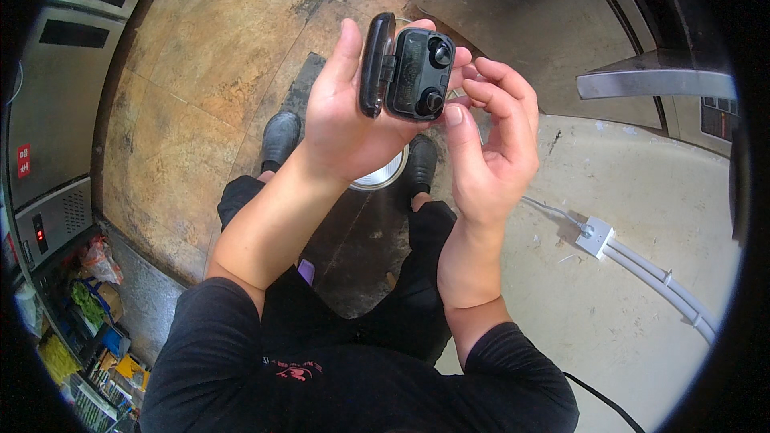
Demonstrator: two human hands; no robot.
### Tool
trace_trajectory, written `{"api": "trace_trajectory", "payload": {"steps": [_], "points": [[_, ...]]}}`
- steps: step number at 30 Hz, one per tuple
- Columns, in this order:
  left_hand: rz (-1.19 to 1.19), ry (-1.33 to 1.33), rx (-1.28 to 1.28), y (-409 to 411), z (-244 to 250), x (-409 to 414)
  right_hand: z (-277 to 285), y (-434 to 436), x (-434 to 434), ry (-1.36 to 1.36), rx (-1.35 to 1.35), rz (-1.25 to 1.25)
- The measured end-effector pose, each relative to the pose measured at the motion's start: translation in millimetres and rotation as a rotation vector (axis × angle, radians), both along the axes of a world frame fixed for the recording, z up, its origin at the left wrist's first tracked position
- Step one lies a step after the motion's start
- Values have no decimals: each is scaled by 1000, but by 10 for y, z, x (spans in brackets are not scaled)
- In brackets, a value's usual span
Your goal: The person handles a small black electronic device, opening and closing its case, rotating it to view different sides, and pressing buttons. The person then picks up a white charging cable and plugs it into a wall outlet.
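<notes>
A black earbud charging case (412,69) lies on the palm of my left hand (355,114), its fingers behind and under it. The glossy lid (376,66) is flipped up on its hinge to the left. Two black earbuds sit in the case's right side, an upper one (441,53) and a lower one (430,102). My right hand (499,126) is at the case's lower right corner, with its thumb tip close to the lower earbud and its fingers curled. Whether the thumb touches the case I cannot tell.
A round metal lid or can top (382,175) is below my hands, between my shoes. Stainless steel cabinets (60,102) stand at the left, above a cluttered lower shelf. A white wall socket (595,237) with a plug and conduits is at the right. A steel ledge (656,85) juts in at upper right.
</notes>
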State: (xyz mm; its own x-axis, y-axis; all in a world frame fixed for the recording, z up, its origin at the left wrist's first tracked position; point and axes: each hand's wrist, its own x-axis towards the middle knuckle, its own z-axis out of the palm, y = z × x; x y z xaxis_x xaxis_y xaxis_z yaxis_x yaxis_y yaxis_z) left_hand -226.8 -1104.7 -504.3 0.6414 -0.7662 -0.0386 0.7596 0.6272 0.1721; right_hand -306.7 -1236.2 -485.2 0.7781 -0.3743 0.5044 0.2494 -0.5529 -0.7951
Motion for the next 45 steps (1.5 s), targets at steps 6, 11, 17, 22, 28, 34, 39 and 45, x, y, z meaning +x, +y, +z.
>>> {"api": "trace_trajectory", "payload": {"steps": [6, 11, 17, 22, 28, 34, 39, 45], "points": [[-36, -22, 15, -4, 35, -16, -6, 18, -26, 78, 143, -73], [-120, -62, 9, -26, 29, -54, 41, 43, -26, 159, 757, 5], [-139, 45, 22, -61, -43, -107, 71, 52, -17, 224, 823, 13], [-148, 0, -13, -64, -87, -92, 86, 68, -21, 240, 790, -32], [-156, 27, -9, -66, -94, -93, 56, 66, -16, 230, 788, -30], [-168, 17, -51, -50, -60, -77, -6, -6, -11, 220, 847, -26], [-149, -7, 15, -53, -1, -85, 7, 33, -34, 148, 742, 20], [-116, -20, 52, -64, -11, -74, -36, 12, -9, 107, 359, -29]]}}
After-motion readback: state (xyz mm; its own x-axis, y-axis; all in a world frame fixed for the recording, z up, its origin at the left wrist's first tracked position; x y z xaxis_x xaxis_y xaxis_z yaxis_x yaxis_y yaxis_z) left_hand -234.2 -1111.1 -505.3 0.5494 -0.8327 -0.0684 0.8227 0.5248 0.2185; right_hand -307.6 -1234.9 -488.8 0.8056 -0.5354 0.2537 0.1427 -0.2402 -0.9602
